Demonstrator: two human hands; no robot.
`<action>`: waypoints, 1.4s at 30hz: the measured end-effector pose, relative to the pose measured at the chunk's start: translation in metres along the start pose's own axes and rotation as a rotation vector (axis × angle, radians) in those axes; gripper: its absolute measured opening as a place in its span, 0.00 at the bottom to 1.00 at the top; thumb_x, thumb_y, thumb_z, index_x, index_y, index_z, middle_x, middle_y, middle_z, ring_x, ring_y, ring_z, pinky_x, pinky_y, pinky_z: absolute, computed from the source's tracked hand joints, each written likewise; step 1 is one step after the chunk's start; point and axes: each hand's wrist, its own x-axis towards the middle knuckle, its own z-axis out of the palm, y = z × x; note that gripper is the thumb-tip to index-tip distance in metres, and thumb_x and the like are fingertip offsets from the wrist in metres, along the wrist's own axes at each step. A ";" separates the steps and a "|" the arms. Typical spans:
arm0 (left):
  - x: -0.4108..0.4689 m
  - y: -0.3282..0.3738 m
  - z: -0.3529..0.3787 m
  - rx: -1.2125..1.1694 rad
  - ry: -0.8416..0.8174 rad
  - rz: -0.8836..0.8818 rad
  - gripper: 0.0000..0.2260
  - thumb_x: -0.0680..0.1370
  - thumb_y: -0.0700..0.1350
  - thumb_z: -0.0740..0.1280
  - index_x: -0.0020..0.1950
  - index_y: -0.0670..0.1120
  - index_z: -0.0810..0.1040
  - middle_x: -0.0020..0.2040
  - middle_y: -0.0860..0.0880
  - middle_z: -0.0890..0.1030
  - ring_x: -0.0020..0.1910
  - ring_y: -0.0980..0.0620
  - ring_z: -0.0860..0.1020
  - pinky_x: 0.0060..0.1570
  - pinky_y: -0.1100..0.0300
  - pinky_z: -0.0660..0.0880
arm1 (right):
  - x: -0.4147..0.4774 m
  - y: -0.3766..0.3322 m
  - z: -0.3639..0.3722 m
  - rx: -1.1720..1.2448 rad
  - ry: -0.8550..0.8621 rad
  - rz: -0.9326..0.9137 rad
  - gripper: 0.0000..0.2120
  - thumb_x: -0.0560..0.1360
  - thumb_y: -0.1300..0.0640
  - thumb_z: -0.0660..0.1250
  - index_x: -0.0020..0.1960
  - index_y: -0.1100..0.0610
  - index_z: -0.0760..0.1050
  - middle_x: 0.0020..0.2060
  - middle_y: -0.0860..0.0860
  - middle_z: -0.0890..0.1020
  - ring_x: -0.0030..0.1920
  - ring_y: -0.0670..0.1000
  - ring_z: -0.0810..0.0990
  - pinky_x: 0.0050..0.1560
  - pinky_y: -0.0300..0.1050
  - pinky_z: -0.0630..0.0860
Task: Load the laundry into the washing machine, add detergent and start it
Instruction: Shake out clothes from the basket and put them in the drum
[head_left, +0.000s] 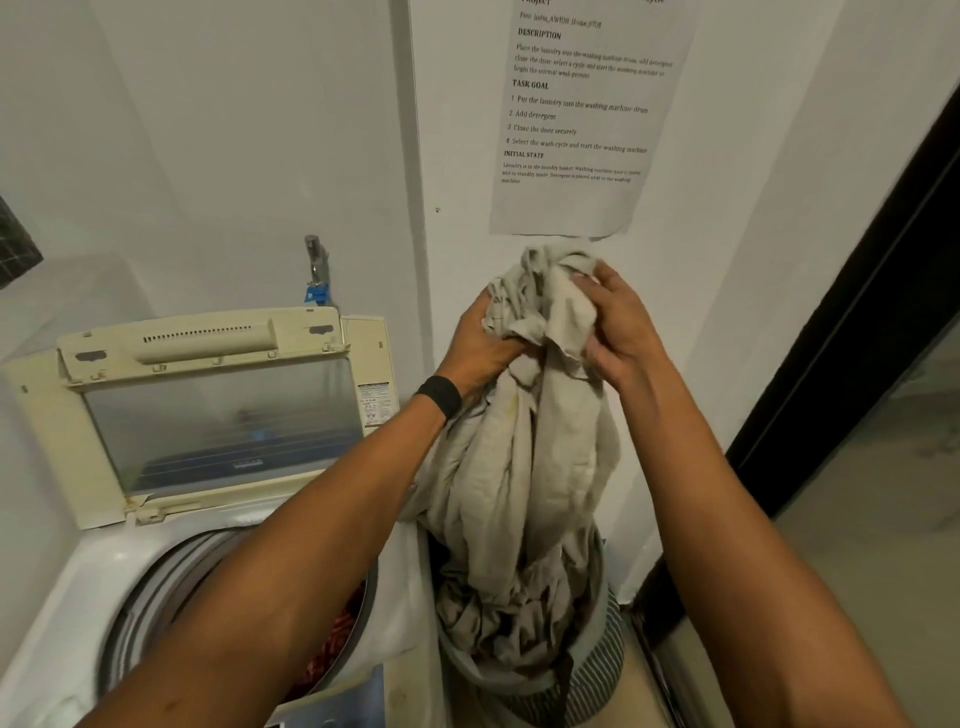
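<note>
Two hands are bunched into the top of a big beige cloth (524, 467), holding it up in front of the white wall (249, 130). The left hand (480, 345), with a black wristband (440, 395) at the wrist, has its fingers curled tight into the folds. The right hand (621, 319) grips the same wad from the other side, thumb and fingers buried in the fabric. The cloth hangs down in long creases, and its lower end trails into the striped laundry basket (597, 675) on the floor, where more crumpled fabric lies.

Just beside the basket, to the left, stands the top-loading washing machine (67, 587). Its cream lid (223, 415) is tipped up against the wall, glass panel facing me. The grey drum (150, 587) gapes open below it, partly hidden by the left forearm, and a bit of red patterned fabric (337, 639) shows inside.

A metal tap (317, 260) sticks out of the wall above the lid. A printed sheet (582, 114) is stuck up just over the raised cloth, and a dark door frame (857, 312) runs down the right side.
</note>
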 end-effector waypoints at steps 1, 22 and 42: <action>0.000 0.001 0.007 -0.035 -0.039 -0.005 0.30 0.73 0.40 0.78 0.73 0.44 0.72 0.67 0.47 0.81 0.66 0.52 0.80 0.68 0.53 0.76 | -0.002 0.003 0.012 -0.070 -0.011 -0.012 0.15 0.79 0.68 0.68 0.66 0.65 0.74 0.56 0.64 0.83 0.57 0.61 0.83 0.63 0.58 0.79; 0.056 0.090 0.024 -0.685 0.270 -0.066 0.08 0.77 0.41 0.72 0.55 0.45 0.78 0.51 0.41 0.82 0.50 0.44 0.81 0.62 0.41 0.78 | -0.054 0.141 -0.057 -0.802 -0.074 0.097 0.33 0.64 0.50 0.85 0.66 0.51 0.78 0.57 0.46 0.85 0.57 0.45 0.84 0.62 0.46 0.80; 0.006 -0.005 -0.008 0.431 -0.198 0.162 0.38 0.69 0.59 0.79 0.76 0.53 0.68 0.69 0.54 0.77 0.68 0.54 0.76 0.69 0.52 0.73 | -0.009 0.021 -0.027 -0.722 -0.192 -0.173 0.14 0.72 0.62 0.73 0.57 0.52 0.82 0.52 0.50 0.85 0.53 0.50 0.84 0.57 0.52 0.80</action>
